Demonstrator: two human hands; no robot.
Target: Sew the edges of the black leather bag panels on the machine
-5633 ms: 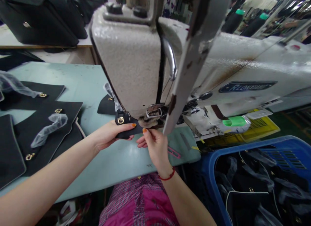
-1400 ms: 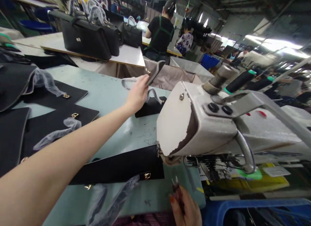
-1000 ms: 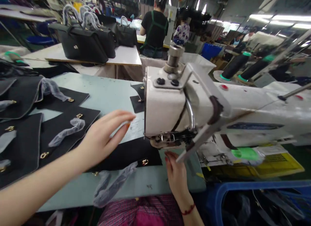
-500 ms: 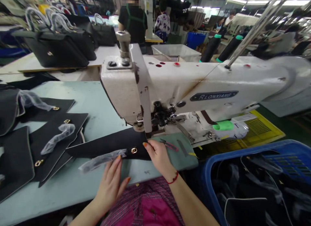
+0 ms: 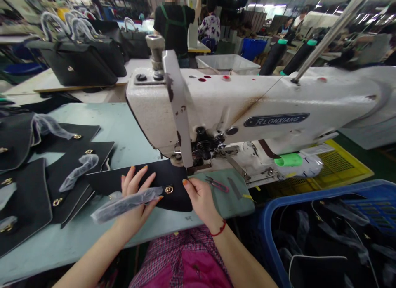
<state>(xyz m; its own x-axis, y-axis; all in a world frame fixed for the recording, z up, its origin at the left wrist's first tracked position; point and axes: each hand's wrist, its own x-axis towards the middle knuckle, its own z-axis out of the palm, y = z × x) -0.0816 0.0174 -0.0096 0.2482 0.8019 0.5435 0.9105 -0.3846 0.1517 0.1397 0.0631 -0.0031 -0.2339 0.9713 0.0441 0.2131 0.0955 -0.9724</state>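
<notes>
A black bag panel (image 5: 173, 175) lies on the pale green sewing table, its far edge at the presser foot of the white sewing machine (image 5: 216, 98). My right hand (image 5: 202, 199) pinches the panel's right edge between thumb and fingers. Flat on the panel, with fingers spread, rests my left hand (image 5: 134, 216). Across that hand runs a handle (image 5: 123, 205) wrapped in clear plastic, fixed to the panel by a gold buckle (image 5: 168, 190). Small thread snips (image 5: 218, 184) with pink handles lie right of my right hand.
Several black panels (image 5: 27, 197) with wrapped handles overlap on the left of the table. A blue basket (image 5: 267, 222) of similar pieces stands at the right. Finished black bags (image 5: 77, 65) sit on a table behind. Two black thread cones (image 5: 274, 57) stand behind the machine. Several people are beyond.
My left hand has slid forward and left, under the wrapped handle and onto the panel. My right hand keeps its pinch on the panel's edge. A person behind has raised an arm.
</notes>
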